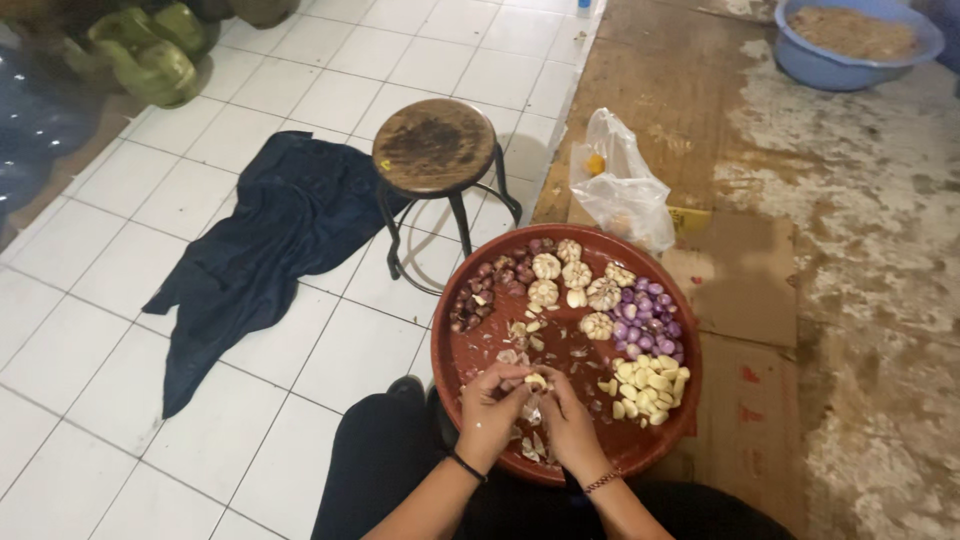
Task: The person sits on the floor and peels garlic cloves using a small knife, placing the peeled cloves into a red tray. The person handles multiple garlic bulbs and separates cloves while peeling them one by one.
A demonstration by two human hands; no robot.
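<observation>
A seated person peels a garlic clove [537, 380] over a round red tray [455, 345] at lower centre of the frame. The left hand [490, 408] and right hand [568, 420] meet above the tray's near part, fingertips of both pinched on the clove between them. Papery skins [530, 445] lie on the tray under the hands, close to its near rim.

On the tray, whole garlic bulbs [560, 272] sit near the far rim, dark shallots [490, 285] to their left, purple peeled shallots [648, 318] at the right edge, and a heap of peeled cloves [648, 388] just right of the hands. The middle of the tray shows bare red surface with scattered scraps.

Beyond the far rim, a clear plastic bag [622, 190] rests on cardboard [745, 270], nearly touching the tray. A round wooden stool [435, 148] stands on white floor tiles [120, 420] at upper centre, its legs just beside the tray's upper left rim. A dark cloth [265, 235] sprawls left of the stool. A blue basin [855, 45] sits at the upper right corner, well apart. Open tile stretches across the lower left.
</observation>
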